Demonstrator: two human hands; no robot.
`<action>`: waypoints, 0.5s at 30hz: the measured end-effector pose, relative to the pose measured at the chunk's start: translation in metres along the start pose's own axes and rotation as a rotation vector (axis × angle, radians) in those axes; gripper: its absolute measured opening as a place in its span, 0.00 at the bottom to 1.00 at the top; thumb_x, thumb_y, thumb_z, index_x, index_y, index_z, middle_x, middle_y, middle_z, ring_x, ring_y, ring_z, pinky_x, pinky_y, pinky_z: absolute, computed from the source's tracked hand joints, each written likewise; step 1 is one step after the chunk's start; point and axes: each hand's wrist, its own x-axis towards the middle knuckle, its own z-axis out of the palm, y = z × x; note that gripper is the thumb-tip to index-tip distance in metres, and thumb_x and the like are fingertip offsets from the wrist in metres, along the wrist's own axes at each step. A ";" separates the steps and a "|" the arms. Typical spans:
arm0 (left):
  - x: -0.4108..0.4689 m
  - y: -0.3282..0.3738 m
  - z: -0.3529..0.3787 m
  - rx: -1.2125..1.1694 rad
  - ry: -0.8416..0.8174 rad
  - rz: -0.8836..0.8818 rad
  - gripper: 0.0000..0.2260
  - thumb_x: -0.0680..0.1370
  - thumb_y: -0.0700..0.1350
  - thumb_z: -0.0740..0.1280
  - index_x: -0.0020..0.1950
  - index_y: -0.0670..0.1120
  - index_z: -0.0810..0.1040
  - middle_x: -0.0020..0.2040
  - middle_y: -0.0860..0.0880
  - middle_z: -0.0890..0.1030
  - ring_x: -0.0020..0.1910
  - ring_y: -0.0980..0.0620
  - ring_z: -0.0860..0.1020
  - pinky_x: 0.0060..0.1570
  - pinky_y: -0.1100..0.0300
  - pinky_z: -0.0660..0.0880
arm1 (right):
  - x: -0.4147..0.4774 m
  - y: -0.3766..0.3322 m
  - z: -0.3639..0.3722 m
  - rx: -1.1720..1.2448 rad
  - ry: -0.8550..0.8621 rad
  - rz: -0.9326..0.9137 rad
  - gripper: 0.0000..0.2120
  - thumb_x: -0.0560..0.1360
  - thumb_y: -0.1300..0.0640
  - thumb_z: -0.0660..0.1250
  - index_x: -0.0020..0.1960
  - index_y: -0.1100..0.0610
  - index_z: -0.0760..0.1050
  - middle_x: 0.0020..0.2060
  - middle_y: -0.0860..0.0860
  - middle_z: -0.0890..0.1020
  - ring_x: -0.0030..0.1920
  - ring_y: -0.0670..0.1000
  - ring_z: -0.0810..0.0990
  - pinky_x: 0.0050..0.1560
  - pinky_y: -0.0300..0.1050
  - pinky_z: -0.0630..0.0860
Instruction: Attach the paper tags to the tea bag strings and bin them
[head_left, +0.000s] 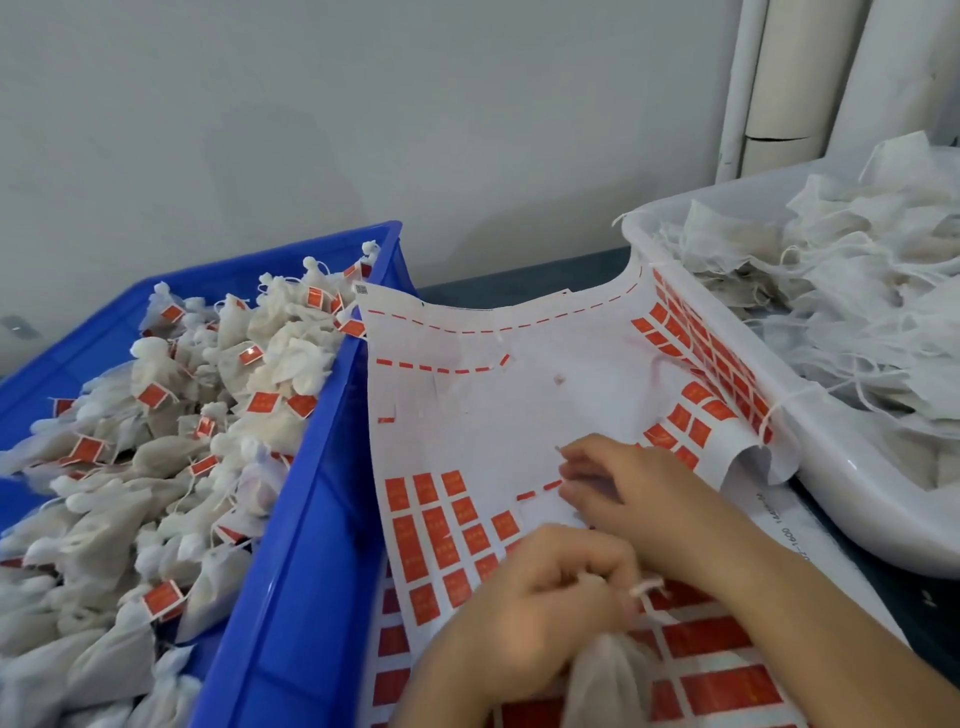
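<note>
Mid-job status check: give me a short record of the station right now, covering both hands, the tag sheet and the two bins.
left hand: holds a tea bag by its neck, string poking out past the fingers
right hand: fingertips down on the tag sheet; too blurred to tell whether it pinches a tag
tag sheet: lies between the bins, middle mostly peeled, red tags left near the hands and along the right edge
blue crate: left, heaped with tagged bags
white tub: right, holds untagged bags

1x tea bag (605, 675): cut by btm edge, top hid under blurred left hand (550, 592). Also blue bin (291, 571), white tub (857, 514): cropped. Print on tags (410, 545): we can't read it.
</note>
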 end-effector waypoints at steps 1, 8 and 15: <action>0.001 0.001 -0.004 -0.020 0.070 -0.033 0.08 0.63 0.50 0.61 0.24 0.54 0.70 0.24 0.57 0.66 0.26 0.59 0.64 0.30 0.64 0.61 | 0.001 0.001 -0.001 0.001 0.024 0.009 0.16 0.77 0.47 0.61 0.65 0.47 0.69 0.60 0.42 0.78 0.59 0.43 0.76 0.60 0.45 0.74; 0.000 -0.020 -0.006 0.149 0.100 -0.089 0.10 0.66 0.46 0.58 0.23 0.52 0.64 0.23 0.55 0.61 0.26 0.56 0.60 0.29 0.65 0.60 | 0.001 -0.003 -0.003 -0.074 0.047 -0.004 0.18 0.77 0.47 0.62 0.66 0.46 0.68 0.62 0.43 0.75 0.60 0.44 0.74 0.57 0.38 0.70; 0.003 -0.013 0.000 0.301 0.023 -0.157 0.12 0.66 0.42 0.57 0.22 0.52 0.67 0.23 0.53 0.65 0.26 0.56 0.64 0.31 0.62 0.62 | 0.021 -0.030 0.004 0.130 -0.120 -0.233 0.11 0.77 0.56 0.63 0.51 0.39 0.73 0.55 0.32 0.73 0.57 0.30 0.69 0.56 0.28 0.65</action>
